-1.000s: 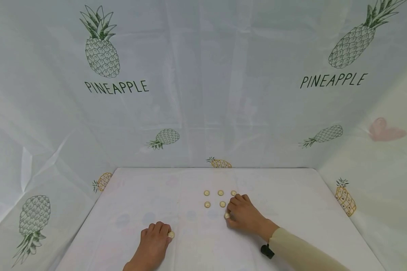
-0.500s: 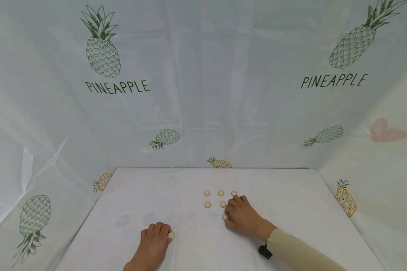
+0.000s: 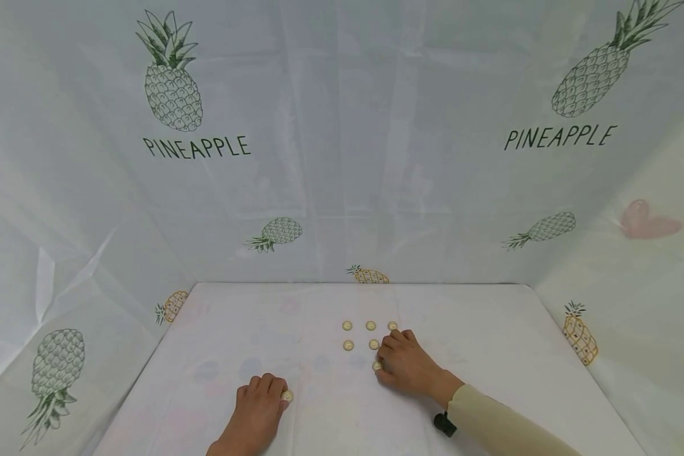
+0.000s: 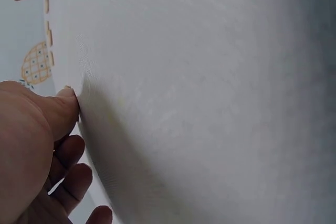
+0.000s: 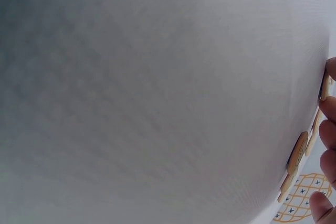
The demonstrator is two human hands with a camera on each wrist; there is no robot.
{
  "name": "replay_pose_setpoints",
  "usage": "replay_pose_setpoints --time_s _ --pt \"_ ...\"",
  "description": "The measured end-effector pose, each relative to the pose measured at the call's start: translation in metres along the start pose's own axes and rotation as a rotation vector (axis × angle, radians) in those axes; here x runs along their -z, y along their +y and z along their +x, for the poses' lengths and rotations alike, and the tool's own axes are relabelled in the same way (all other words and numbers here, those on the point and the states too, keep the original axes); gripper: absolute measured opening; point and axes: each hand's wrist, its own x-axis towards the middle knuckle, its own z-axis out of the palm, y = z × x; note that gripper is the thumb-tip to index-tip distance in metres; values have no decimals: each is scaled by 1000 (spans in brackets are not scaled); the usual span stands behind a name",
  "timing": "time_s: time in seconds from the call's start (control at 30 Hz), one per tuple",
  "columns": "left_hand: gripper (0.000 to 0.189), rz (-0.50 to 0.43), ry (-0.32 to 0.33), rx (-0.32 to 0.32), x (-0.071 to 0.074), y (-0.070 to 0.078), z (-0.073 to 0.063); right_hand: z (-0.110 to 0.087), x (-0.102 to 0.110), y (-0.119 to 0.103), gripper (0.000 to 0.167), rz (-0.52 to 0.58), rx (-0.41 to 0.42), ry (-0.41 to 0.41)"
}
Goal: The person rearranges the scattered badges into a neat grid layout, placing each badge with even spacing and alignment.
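Observation:
My left hand (image 3: pixel 254 411) pinches a round, pale wooden button (image 3: pixel 287 396) at the tabletop; in the left wrist view its thumb (image 4: pixel 65 106) hides most of that button. Toward the middle right, my right hand (image 3: pixel 407 364) holds another button (image 3: pixel 377 366) between thumb and finger, low at the surface, seen edge-on as a button (image 5: pixel 325 86) in the right wrist view. Behind it lie two buttons, a left one (image 3: pixel 348 345) and a right one (image 3: pixel 373 344) close to the fingers. Farther back is a row of three buttons (image 3: pixel 370 325), the rightmost just beyond the right fingertips.
A white cloth covers the table (image 3: pixel 330 424). Pineapple-print curtains (image 3: pixel 342 158) rise behind it and along both sides. A small black object (image 3: pixel 445 424) hangs beneath the right sleeve (image 3: pixel 490 418).
My right hand has shifted slightly left and toward me, bringing its button along. The left hand stays in place with its button, and the other buttons have not moved.

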Motion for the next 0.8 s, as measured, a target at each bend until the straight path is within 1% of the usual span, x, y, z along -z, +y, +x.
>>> replay_pose_setpoints --time_s 0.23,0.4,0.5,0.63,0.8 --pt "25 7 55 -46 -2 -2 -1 0 0 0 17 -7 -2 3" --pt "24 32 83 -74 0 0 1 -1 1 0 16 -22 10 28" --pt "24 49 84 -84 0 1 1 -1 2 0 16 -23 14 35" --pt "23 65 75 -105 -1 -1 2 -1 2 -1 15 -14 8 23" --pt "21 64 57 -124 -3 -1 5 -1 2 -1 15 2 3 10"
